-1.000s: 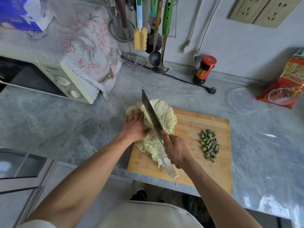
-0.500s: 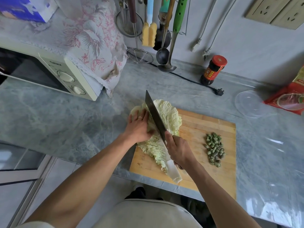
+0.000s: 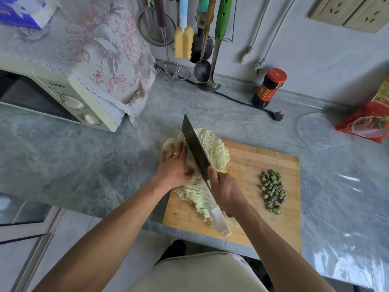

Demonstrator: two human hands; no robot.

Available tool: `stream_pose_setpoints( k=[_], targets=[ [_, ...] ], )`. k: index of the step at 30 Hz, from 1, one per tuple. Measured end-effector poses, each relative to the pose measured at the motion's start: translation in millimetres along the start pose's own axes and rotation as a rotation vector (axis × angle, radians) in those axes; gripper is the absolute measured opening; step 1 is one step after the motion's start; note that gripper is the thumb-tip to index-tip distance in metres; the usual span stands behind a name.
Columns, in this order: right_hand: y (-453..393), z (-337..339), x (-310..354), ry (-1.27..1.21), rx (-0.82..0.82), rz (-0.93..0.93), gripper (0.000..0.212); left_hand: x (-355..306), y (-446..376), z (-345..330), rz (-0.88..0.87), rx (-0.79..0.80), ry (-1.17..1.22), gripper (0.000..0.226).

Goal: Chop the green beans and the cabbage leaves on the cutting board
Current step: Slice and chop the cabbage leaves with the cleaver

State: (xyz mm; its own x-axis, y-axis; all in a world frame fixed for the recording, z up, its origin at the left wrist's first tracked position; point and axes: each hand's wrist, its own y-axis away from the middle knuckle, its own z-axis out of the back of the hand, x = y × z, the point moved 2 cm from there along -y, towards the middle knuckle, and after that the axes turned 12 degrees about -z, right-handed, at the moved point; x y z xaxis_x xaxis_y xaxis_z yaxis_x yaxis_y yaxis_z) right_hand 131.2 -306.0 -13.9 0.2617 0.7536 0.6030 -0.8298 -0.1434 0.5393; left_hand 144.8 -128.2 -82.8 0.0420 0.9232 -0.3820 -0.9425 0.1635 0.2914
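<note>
Wooden cutting board (image 3: 248,224) is lying at the near edge of the grey marbled counter (image 3: 73,165), one corner overhanging slightly toward the person. Across its left half the cabbage leaves (image 3: 216,152) are lying stacked, the white stalk end (image 3: 221,224) pointing to the near edge and the frilly pale-green tops spilling past the far left corner onto the counter.

Nearest the viewer, the right hand (image 3: 227,190) is wrapping its fingers round the handle of a cleaver (image 3: 195,148), thumb lying along the top by the blade's heel; the handle itself is hidden inside the fist. The dark blade is running lengthwise along the leaves, away from the person, its edge down against the cabbage.

Just left of the blade, the left hand (image 3: 174,165) is pressing flat on the leaves, fingers nearly straight and together, with a ring showing on one finger and the fingertips reaching the far leafy part. It is gripping nothing, only holding the cabbage down.

On the board's right side, well apart from the cabbage, chopped green beans (image 3: 273,192) are sitting in a small heap of short pieces.

Farther off, a clear plastic lid (image 3: 315,131) and a red packet (image 3: 370,123) are lying to the right, a dark jar (image 3: 269,89) with a red cap is standing by the wall, and a microwave (image 3: 63,102) under a floral cloth (image 3: 101,49) is sitting to the left, with ladles and utensils (image 3: 206,49) hanging behind.
</note>
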Motion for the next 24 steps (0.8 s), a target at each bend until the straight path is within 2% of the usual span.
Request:
stream_pose_setpoints(
  k=[7,14,24],
  targets=[
    [18.0,-2.2,-16.6,0.006,0.026,-0.031,0.062,-7.7,1.8,1.9,0.013,0.008,-0.018,0.101],
    [-19.6,-10.2,25.6,0.027,-0.027,0.061,0.067,-12.0,2.3,2.8,0.047,0.012,0.004,0.09],
    [-13.6,-5.7,11.3,0.073,0.005,0.036,0.064,-8.2,2.8,3.4,0.038,-0.024,-0.012,0.091]
  ],
)
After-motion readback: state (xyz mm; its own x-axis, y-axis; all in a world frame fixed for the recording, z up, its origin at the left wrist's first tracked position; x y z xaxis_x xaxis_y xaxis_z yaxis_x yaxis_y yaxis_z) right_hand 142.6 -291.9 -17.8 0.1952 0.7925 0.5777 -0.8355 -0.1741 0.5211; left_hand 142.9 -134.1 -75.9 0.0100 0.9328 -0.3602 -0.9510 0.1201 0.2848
